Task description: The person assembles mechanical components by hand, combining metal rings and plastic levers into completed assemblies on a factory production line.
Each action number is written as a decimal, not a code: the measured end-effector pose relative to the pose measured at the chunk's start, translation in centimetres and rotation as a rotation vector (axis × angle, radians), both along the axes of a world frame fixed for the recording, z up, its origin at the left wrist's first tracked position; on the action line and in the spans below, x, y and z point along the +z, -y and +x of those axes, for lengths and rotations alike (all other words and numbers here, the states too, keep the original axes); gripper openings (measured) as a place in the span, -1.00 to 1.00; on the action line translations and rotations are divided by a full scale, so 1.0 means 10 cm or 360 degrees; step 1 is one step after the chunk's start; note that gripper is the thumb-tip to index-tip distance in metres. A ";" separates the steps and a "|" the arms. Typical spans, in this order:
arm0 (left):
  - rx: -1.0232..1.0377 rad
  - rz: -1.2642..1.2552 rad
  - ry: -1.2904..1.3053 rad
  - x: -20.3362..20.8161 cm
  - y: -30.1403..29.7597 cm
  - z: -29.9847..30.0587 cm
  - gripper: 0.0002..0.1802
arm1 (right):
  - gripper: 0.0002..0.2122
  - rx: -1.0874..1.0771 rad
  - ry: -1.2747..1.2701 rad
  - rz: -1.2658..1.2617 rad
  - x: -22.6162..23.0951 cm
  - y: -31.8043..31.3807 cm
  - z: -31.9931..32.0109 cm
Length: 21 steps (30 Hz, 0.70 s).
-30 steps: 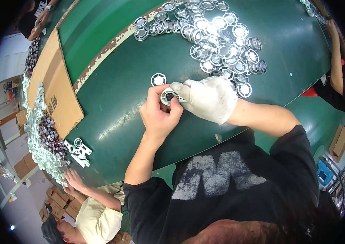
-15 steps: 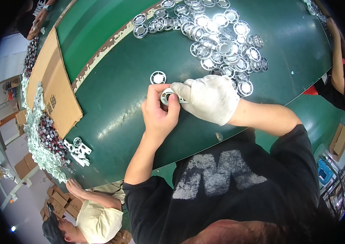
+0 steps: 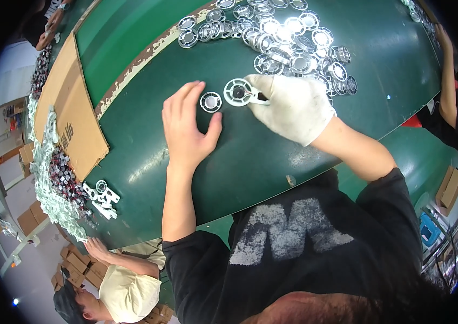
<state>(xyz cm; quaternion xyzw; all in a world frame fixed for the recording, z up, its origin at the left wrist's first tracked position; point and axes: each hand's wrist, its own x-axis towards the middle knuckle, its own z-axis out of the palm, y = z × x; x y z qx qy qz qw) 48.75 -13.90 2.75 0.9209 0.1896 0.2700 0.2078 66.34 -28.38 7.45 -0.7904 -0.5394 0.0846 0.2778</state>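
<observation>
My right hand (image 3: 293,108), in a white glove, grips a pale plastic piece (image 3: 234,96) by its narrow end; its spoked round head with a dark centre sticks out to the left. Bare and with fingers spread, my left hand (image 3: 188,121) is near the table surface. Between its thumb and forefinger lies a single round spoked disc (image 3: 210,102) with a shiny silver look. I cannot tell whether the fingers touch it. Beyond my right hand a heap of similar silver discs (image 3: 300,62) covers the far part of the table.
The green table (image 3: 148,183) has a curved near edge. At left stand a cardboard sheet (image 3: 72,116), a pile of pale plastic pieces (image 3: 48,189), small dark and red parts (image 3: 66,175) and a few white pieces (image 3: 101,198). A co-worker in yellow (image 3: 129,291) reaches toward that pile.
My hands have parted. The left has let go of the pale piece and moved left to the single disc, its fingers opening; the right has lifted the piece up and slightly away.
</observation>
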 end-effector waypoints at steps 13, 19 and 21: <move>-0.0357 -0.0069 0.0464 0.14 0.22 -0.01 -0.55 | -0.85 0.0300 -0.0072 -0.0293 0.00 0.04 -0.08; -0.0387 -0.0240 0.0355 0.08 0.27 0.00 -0.51 | -0.80 0.0389 0.0066 -0.0112 -0.04 0.06 -0.09; -0.0394 -0.0462 0.0362 0.06 0.27 0.00 -0.49 | -0.80 0.0387 0.0081 -0.0072 -0.06 0.07 -0.08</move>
